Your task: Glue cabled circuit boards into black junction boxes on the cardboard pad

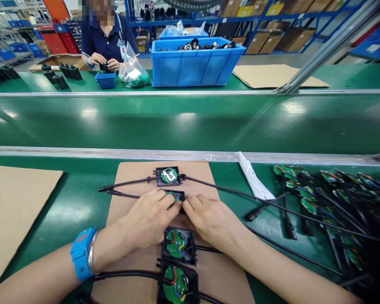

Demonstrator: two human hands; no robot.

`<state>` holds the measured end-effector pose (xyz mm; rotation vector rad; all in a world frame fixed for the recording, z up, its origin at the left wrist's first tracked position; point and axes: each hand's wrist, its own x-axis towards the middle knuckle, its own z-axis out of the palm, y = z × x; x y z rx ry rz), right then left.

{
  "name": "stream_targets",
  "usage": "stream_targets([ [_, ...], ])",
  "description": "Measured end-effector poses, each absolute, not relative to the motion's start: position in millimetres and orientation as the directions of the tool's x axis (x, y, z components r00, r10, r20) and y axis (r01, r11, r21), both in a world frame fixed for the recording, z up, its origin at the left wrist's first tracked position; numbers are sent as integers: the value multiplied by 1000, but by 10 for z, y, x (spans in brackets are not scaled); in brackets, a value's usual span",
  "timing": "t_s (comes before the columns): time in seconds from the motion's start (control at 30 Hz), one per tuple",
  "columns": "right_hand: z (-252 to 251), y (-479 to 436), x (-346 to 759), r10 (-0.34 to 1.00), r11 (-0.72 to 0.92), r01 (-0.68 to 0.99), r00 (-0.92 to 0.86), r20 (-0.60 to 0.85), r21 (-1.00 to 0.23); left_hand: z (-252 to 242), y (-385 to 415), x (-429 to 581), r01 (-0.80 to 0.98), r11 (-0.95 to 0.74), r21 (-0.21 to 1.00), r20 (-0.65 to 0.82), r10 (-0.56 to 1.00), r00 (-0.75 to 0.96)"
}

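Four small black housings with green circuit boards lie in a column on a cardboard sheet (136,261). Both hands are at the second housing (181,195) from the top. My left hand (152,213) has its fingers closed on its left and front side, covering much of the board. Against its right edge, where a black cable leaves, my right hand (205,213) pinches with bent fingers. The top housing (169,175) has cables on both sides. Nearer me are the third housing (179,245) and the fourth housing (178,283), with red, blue and yellow wires showing.
Right of the sheet lie a white tube (255,177) and a pile of cabled boards (332,202). Another cardboard sheet (15,202) is at left. Beyond the metal rail (114,153), a person (106,40) works beside a large blue bin (194,65).
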<state>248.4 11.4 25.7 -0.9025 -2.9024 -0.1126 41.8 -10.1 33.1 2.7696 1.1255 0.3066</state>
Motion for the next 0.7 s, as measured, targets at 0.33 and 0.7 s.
stream_targets([
  [0.33,302,119,2598,746,653,610,-620,243,-448,252,-176,406,679,-699,224,187,715,674],
  [0.7,299,172,2627,662,715,497,-707,248,-491,439,-258,368,683,-664,302,91,734,673],
])
